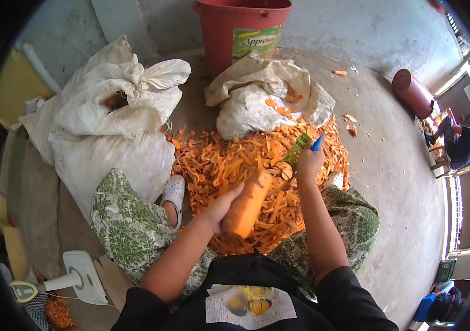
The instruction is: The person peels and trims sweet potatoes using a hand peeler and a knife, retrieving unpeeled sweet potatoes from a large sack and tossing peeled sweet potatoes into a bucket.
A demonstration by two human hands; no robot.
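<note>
My left hand (221, 211) is wrapped around a thick orange carrot (246, 207), which is tilted with its far end up and to the right. Close to its far end, my right hand (310, 163) grips what looks like a peeler. The peeler's blue end (317, 143) sticks up from the fist, and a flat green piece with holes (299, 148) shows to the left. The carrot and the green piece appear apart. Below both hands lies a wide heap of carrot peelings and round slices (218, 165), spread between my legs.
A stuffed white sack (119, 132) stands left, a crumpled one (257, 110) beyond the heap. Behind it is a red bin (240, 27). A white scale (86, 276) sits lower left. At right are a maroon drum (412, 95) and a seated person (461, 144).
</note>
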